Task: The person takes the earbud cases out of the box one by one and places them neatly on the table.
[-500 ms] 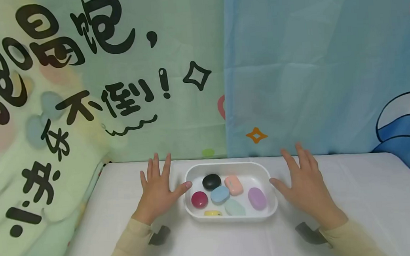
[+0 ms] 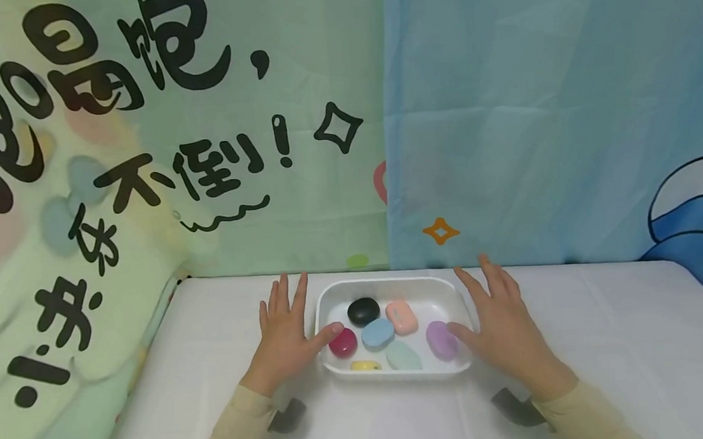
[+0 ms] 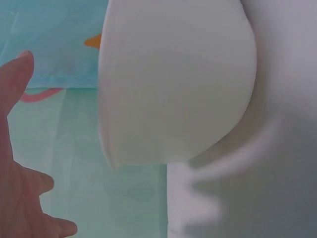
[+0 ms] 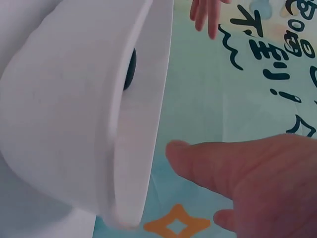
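Note:
A white tray (image 2: 399, 374) holds several smooth, pebble-like pieces: black (image 2: 363, 312), blue (image 2: 377, 334), pink (image 2: 402, 317), crimson (image 2: 343, 343), purple (image 2: 441, 340), pale green (image 2: 403, 356) and yellow (image 2: 365, 365). To its left my left hand (image 2: 287, 350) hovers with fingers spread, the thumb reaching over the rim near the crimson piece. On the other side my right hand (image 2: 509, 334) is likewise spread, its thumb overlapping the purple piece in the head view. In the right wrist view, the thumb (image 4: 203, 161) is apart from the tray wall (image 4: 64, 104). Neither hand holds anything.
The tray stands on a white-covered table (image 2: 366, 426) near its back edge. Behind hang a green cloth (image 2: 303, 229) with black lettering and a blue cloth (image 2: 535, 132). Dark shapes lie below both wrists.
Both hands have moved inward toward the tray, left hand rightward and right hand leftward. Their thumbs now reach farther over the rim. The tray and its pieces look unmoved.

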A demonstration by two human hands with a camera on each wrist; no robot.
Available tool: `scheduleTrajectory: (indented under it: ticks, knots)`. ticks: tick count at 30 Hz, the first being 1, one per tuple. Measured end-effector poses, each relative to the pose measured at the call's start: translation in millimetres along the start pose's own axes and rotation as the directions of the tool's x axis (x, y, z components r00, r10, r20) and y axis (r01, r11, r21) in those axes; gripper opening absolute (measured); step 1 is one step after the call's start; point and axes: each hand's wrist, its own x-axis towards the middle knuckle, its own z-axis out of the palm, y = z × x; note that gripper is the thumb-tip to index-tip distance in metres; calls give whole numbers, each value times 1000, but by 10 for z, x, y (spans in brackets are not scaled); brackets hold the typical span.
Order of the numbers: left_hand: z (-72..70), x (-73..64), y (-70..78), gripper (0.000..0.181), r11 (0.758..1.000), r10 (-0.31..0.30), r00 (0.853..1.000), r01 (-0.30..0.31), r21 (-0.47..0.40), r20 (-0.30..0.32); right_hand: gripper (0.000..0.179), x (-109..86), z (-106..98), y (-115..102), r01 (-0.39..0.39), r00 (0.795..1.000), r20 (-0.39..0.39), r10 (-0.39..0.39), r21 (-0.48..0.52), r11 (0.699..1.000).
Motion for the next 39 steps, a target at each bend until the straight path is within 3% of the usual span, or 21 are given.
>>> scheduleTrajectory:
  ticks: [14, 20, 25, 34, 39]
  knots:
    - [164, -63, 19, 99, 1000, 6, 1000, -5, -29, 19, 67, 3, 166, -73, 127, 991, 46, -129, 40, 991]
    - [266, -81, 30, 99, 998, 1, 999, 1, -56, 47, 60, 6, 202, -96, 199, 978, 60, -200, 32, 980]
    - [364, -98, 39, 99, 1000, -6, 999, 8, -29, 51, 51, 33, 226, -125, 263, 963, 59, -262, -8, 965]
    - [433, -138, 59, 98, 998, 12, 999, -9, -68, 49, 65, 98, 258, -171, 271, 945, 211, -251, -70, 960]
    - [464, -149, 60, 101, 998, 15, 999, -13, -60, 32, 56, 126, 274, -182, 293, 932, 251, -261, -98, 951]
